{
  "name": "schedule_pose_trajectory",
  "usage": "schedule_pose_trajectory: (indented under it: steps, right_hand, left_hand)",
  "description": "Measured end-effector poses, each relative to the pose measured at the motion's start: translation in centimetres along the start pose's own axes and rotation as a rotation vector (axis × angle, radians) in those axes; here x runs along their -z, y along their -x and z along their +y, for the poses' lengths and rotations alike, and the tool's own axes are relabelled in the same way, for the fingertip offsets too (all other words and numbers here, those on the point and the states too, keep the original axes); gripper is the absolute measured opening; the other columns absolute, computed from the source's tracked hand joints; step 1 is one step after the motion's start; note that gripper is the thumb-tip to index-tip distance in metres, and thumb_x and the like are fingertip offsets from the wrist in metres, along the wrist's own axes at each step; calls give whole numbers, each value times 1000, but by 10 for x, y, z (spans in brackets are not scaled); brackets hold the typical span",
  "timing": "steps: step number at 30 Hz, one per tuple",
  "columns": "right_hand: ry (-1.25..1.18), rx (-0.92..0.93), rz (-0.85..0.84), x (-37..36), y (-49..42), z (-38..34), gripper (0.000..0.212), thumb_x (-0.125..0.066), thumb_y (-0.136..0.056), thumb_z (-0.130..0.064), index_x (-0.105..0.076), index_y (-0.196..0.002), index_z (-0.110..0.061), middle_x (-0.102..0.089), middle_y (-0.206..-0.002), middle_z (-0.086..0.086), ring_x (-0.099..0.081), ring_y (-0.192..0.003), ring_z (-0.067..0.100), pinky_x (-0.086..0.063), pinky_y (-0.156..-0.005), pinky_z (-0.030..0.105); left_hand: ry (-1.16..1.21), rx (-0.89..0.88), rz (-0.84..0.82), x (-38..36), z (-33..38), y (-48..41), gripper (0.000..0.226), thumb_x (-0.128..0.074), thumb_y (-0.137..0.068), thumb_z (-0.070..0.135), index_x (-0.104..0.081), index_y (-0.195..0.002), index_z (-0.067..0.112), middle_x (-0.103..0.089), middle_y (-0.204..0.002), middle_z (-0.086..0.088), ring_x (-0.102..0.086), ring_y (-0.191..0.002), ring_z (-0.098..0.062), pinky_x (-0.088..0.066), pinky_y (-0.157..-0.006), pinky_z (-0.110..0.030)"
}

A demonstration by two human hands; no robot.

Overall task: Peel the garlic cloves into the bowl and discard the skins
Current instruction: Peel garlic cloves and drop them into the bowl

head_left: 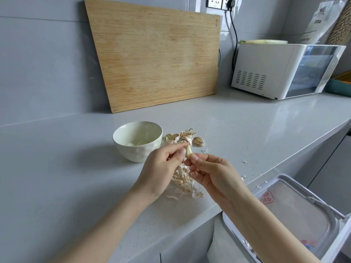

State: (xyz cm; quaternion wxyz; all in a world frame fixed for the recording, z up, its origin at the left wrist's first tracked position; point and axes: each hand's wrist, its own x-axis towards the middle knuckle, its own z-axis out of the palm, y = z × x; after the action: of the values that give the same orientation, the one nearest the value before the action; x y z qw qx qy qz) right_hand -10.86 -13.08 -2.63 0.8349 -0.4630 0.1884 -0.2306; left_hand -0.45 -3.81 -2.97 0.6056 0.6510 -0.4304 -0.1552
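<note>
Bowl (133, 153) beside unpeeled cloves (197, 141), skin pile (185, 184) nearer, cutting board (157, 59) behind.

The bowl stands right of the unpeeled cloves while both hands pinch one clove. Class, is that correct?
No: in the head view the bowl stands left of the unpeeled cloves. The left hand and right hand do pinch one clove.
</note>
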Motion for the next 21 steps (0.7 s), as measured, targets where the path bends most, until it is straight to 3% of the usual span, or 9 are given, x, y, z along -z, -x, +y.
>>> schedule_pose_trajectory:
  steps: [2,4,7,11,15,17,19,21]
  right_hand:
    - [105,83,46,0,1,2,7,-67,-74,-5,-70,-76,1,-67,-69,11,-58,-58,12,-51,-57,19]
    - [201,168,105,0,1,4,4,-67,-79,-2,-69,-79,2,-67,-67,10,-59,-59,14,-52,-59,21]
    - [249,208,142,-2,0,7,5,-66,-82,-2,-69,-81,3,-67,-66,10,-58,-58,15,-51,-59,24]
    - [106,74,58,-4,-1,4,7,-64,-81,-1,-68,-79,4,-65,-69,12,-57,-57,12,-51,-56,20]
    - [-203,-144,-94,-2,-3,0,13,-58,-74,-3,-66,-80,5,-59,-66,9,-52,-54,10,-50,-52,16]
    - [-327,-209,-136,-2,-4,0,15,-54,-75,-2,-68,-78,4,-57,-66,9,-50,-52,10,-48,-49,17]
    - [-422,-244,-158,-2,-3,0,16,-52,-77,-2,-67,-79,5,-55,-66,11,-50,-50,11,-46,-46,18]
    - [-464,-251,-186,-3,-2,0,19,-50,-81,-3,-67,-79,4,-54,-64,9,-48,-49,11,-43,-43,18]
  left_hand:
    - [-177,-96,98,0,-1,0,17,-56,-92,18,-70,-100,16,-67,-80,11,-60,-74,-1,-45,-69,-14]
    - [-331,-196,156,0,-2,0,15,-59,-90,18,-68,-81,12,-65,-67,2,-59,-67,-13,-46,-61,-21]
    - [-414,-275,166,1,-6,0,24,-54,-93,18,-60,-73,6,-57,-60,0,-51,-63,-17,-40,-56,-22]
    - [-434,-319,169,3,-8,-5,21,-47,-88,18,-57,-73,7,-54,-63,3,-48,-64,-14,-38,-57,-24]
    - [-409,-269,160,0,-7,-4,14,-56,-89,8,-63,-77,6,-58,-64,6,-50,-62,-9,-39,-57,-16]
    - [-325,-193,146,0,-6,-4,10,-60,-89,8,-69,-86,11,-64,-73,12,-57,-69,-2,-42,-66,-10]
    - [-64,-54,14,1,-5,-4,14,-58,-91,18,-71,-94,15,-68,-83,10,-61,-82,-3,-45,-81,-16]
    - [223,67,-126,1,-2,-3,19,-58,-87,26,-72,-91,13,-64,-78,4,-58,-81,-9,-45,-84,-20]
